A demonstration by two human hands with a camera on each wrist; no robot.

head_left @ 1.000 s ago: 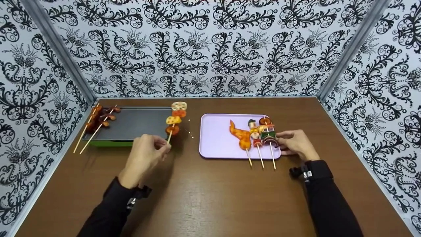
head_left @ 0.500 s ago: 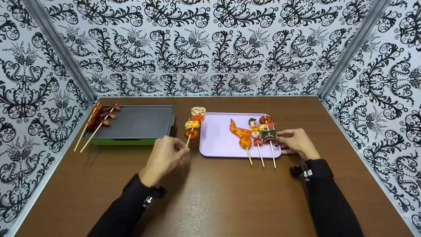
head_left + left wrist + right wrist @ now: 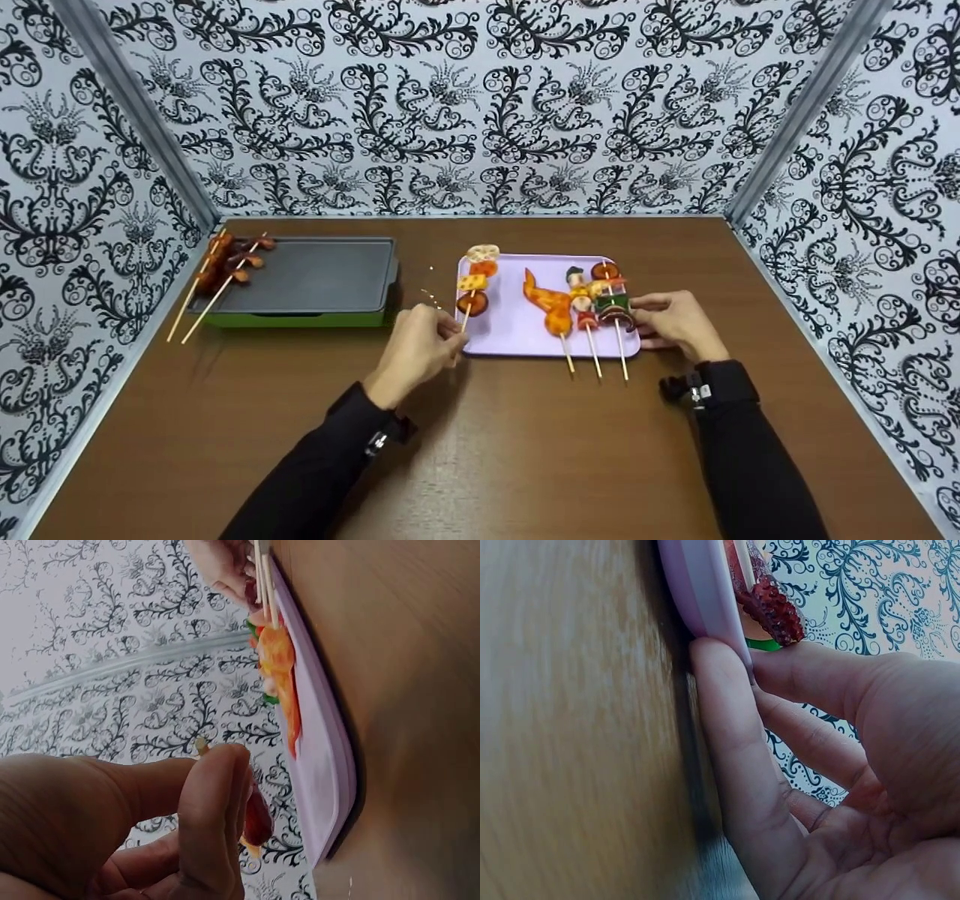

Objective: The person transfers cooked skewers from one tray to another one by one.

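My left hand (image 3: 448, 337) pinches the bare end of a wooden skewer (image 3: 475, 283) threaded with a lotus slice and orange, yellow and red pieces. It hangs over the left edge of the lilac tray (image 3: 510, 330). In the left wrist view, thumb and forefinger (image 3: 214, 802) grip the stick, with a red piece (image 3: 257, 819) just beyond. My right hand (image 3: 646, 322) rests against the tray's right rim, fingers fairly straight. The right wrist view shows the thumb (image 3: 727, 735) along the tray wall (image 3: 697, 592). Three loaded skewers (image 3: 589, 300) lie on the tray beside that hand.
A dark griddle plate on a green base (image 3: 307, 277) stands at the back left, with two sausage skewers (image 3: 229, 262) on its left edge, their sticks overhanging. Patterned walls enclose the brown table (image 3: 525, 450) on three sides.
My left hand has carried the vegetable skewer rightward from the griddle's right edge to the tray's left edge. The right hand has stayed at the tray's rim.
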